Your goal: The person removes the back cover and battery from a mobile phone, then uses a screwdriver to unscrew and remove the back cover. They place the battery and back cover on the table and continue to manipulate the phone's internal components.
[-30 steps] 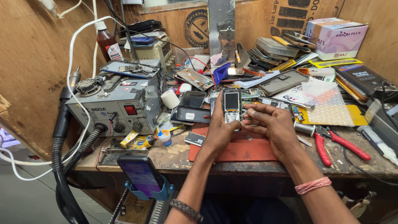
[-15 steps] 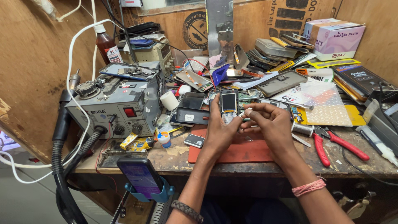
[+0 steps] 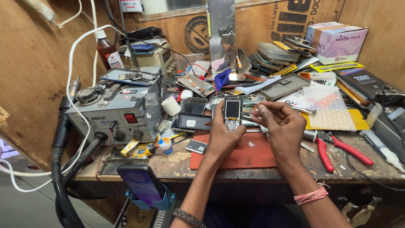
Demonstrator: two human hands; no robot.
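1. The left hand held a small keypad phone upright over the far edge of the red work mat, near the middle of the workbench; its fingers were wrapped round the phone's left side and the thumb pressed the lower right edge.
2. The right hand hovered just right of the phone, thumb and forefinger pinched together on something too small to tell.
3. The step in hand looked like fitting or removing a tiny part on the phone's face; the next move would call for a steady, fine placement at the phone's right edge.
4. Against the earlier frames, the right hand had drawn away from the phone, which it had touched before, and the phone sat slightly higher.
5. Red-handled pliers lay near the right front edge; a grey hot-air station stood at the left.
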